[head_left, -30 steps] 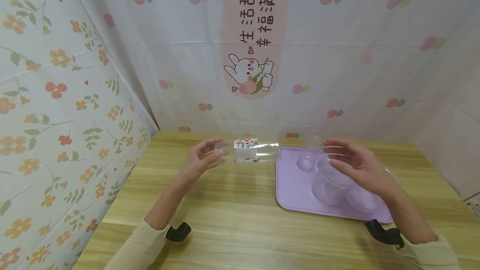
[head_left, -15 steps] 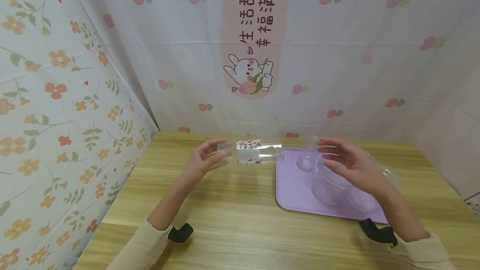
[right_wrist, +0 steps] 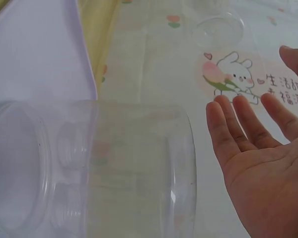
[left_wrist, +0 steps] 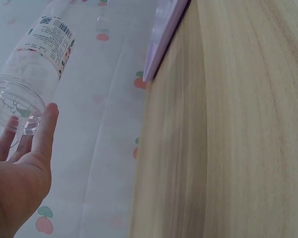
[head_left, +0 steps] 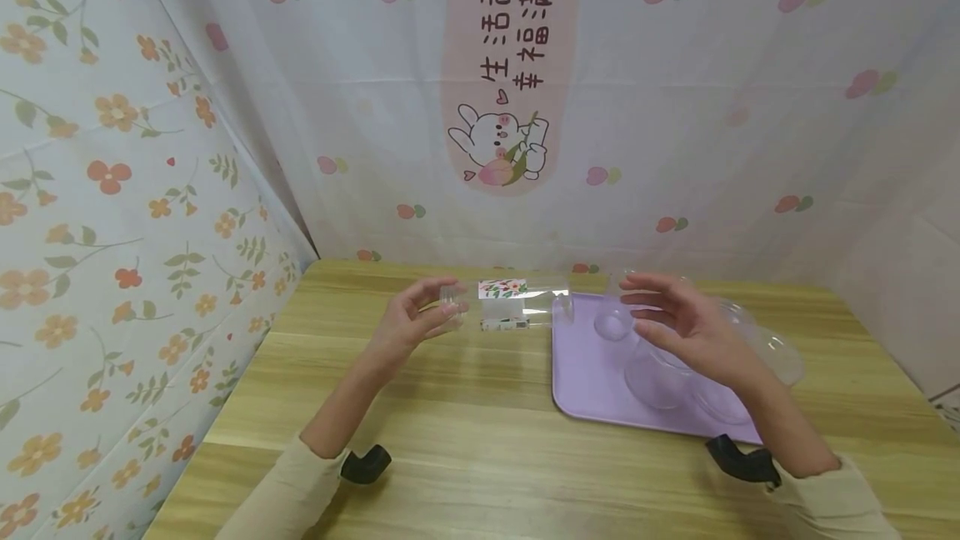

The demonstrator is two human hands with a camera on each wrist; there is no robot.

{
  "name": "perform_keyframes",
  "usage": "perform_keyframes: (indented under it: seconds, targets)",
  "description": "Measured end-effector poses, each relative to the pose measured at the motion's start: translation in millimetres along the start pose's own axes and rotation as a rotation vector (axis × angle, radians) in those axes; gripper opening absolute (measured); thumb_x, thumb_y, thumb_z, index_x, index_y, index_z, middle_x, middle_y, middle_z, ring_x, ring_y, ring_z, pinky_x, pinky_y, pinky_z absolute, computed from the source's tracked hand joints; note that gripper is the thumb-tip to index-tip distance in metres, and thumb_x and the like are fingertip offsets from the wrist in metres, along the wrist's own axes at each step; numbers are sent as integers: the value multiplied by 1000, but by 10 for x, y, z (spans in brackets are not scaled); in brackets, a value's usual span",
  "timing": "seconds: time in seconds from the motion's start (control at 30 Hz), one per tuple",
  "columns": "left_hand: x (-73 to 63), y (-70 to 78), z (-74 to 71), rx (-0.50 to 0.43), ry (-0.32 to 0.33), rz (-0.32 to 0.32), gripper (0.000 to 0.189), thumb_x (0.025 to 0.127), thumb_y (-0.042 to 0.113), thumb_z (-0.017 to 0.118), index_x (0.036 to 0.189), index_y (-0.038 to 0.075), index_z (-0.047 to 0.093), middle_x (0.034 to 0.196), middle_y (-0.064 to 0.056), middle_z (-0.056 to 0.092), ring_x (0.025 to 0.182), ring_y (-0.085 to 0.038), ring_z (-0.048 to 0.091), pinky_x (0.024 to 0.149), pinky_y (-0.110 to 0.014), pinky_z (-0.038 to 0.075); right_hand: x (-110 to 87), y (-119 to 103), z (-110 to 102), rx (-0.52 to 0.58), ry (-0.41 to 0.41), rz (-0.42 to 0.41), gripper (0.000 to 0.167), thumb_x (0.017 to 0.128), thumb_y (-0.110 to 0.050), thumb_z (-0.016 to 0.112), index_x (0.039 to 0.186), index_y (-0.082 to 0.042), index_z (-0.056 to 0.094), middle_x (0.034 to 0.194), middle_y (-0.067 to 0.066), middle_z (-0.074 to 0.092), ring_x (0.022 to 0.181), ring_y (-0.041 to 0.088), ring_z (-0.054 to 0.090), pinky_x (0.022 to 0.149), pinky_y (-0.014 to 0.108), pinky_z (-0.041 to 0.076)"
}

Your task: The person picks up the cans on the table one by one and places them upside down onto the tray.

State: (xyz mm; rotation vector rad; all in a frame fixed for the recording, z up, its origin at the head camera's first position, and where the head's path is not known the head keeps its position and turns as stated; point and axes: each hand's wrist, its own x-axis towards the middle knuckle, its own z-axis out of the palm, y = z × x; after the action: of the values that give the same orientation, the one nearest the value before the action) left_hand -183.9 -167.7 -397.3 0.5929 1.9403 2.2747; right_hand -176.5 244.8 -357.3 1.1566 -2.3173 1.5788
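A clear plastic jar (head_left: 546,303) with a floral label lies sideways in the air over the table. My left hand (head_left: 401,325) holds its left end, thumb and fingers around the rim. In the left wrist view, the jar's threaded mouth (left_wrist: 20,101) sits at the fingers of that hand (left_wrist: 20,181). My right hand (head_left: 686,330) hovers above the lilac tray (head_left: 588,390), apart from the held jar. In the right wrist view, this hand (right_wrist: 268,163) has relaxed, spread fingers and an empty palm, beside a large clear jar (right_wrist: 139,168).
Several clear containers stand on the tray, among them a slim jar (head_left: 613,324) at its back left and a wide jar (head_left: 651,382) under my right hand. The wooden table (head_left: 480,457) meets a printed cloth (head_left: 360,215) at the back, with another at left.
My left hand has drifted slightly right with the jar, whose far end now overlaps the tray's left edge in view. My right hand has shifted left toward it, fingers still loose.
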Motion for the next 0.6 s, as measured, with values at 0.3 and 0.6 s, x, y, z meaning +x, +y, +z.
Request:
perform_keyframes:
  seconds: [0.3, 0.6]
  targets:
    - [14, -14, 12, 17, 8, -7, 45, 100, 8, 65, 142, -3, 51, 141, -23, 54, 123, -46, 56, 94, -42, 54, 36, 44, 69, 50, -43, -2, 66, 86, 22, 65, 146, 9, 42, 140, 19, 52, 125, 29, 56, 100, 35, 50]
    - [28, -30, 54, 15, -5, -4, 42, 100, 10, 66, 140, 1, 54, 141, -22, 54, 122, -43, 58, 95, -43, 53, 78, 59, 118, 46, -60, -11, 68, 85, 21, 67, 147, 8, 41, 141, 19, 51, 126, 33, 55, 101, 33, 50]
